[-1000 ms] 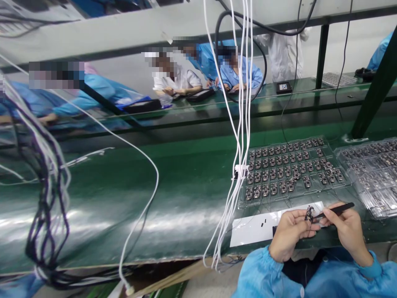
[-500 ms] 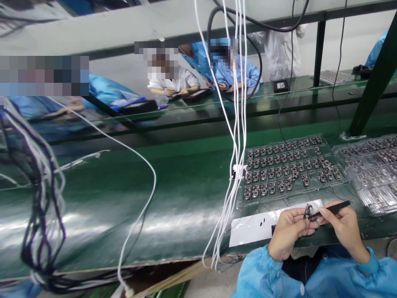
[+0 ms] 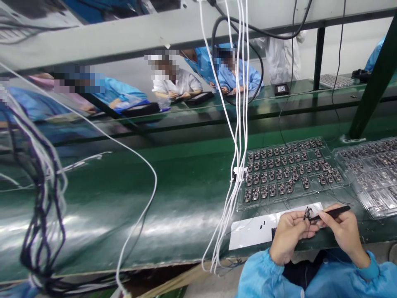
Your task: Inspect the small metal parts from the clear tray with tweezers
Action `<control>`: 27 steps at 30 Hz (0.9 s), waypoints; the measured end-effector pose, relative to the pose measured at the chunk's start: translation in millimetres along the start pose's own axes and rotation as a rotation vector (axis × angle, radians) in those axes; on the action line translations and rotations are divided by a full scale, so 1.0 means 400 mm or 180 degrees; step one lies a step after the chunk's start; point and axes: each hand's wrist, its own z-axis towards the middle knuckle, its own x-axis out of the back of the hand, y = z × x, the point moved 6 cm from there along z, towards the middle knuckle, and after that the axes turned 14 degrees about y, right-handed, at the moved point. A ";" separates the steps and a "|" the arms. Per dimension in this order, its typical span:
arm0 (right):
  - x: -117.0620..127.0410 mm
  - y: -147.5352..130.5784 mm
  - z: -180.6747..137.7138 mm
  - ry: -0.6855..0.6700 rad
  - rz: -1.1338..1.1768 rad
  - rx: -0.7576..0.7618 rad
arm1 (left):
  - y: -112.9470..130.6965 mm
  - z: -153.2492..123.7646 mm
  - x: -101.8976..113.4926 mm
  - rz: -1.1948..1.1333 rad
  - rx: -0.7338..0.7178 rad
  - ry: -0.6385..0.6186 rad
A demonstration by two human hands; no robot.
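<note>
left hand (image 3: pixel 287 236) pinching small part (image 3: pixel 307 213), tweezers (image 3: pixel 331 212) touching

Place: electronics assembly line.
Landmark: green conveyor belt (image 3: pixel 173 194).
On belt: component trays (image 3: pixel 291 171).
Beyond belt: seated workers in blue smocks (image 3: pixel 232 76).
Above belt: hanging cables (image 3: pixel 238 103).

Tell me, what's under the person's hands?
Under the left hand and right hand lies a white sheet with small black bits, on the green belt. The hands cover the sheet's right end, so what lies there is hidden.
</note>
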 end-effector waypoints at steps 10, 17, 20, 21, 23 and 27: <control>0.016 0.003 -0.014 0.0108 -0.0057 0.0405 | -0.006 0.003 0.008 -0.0008 0.0000 0.0066; 0.007 0.008 -0.019 -0.0018 -0.0019 0.0284 | -0.001 -0.002 0.009 0.0005 0.0028 0.0129; 0.022 -0.005 -0.005 0.0259 -0.0139 0.0515 | 0.000 -0.002 0.011 -0.0003 0.0047 0.0133; 0.026 -0.015 0.004 0.0306 -0.0127 0.0601 | 0.000 -0.003 0.013 -0.0006 0.0050 0.0132; 0.022 -0.036 0.025 0.0218 -0.0015 0.0651 | 0.001 -0.005 0.017 -0.0005 0.0042 0.0129; -0.031 -0.062 0.066 -0.0420 -0.0060 0.0156 | 0.020 -0.005 0.029 0.0033 -0.0079 0.0117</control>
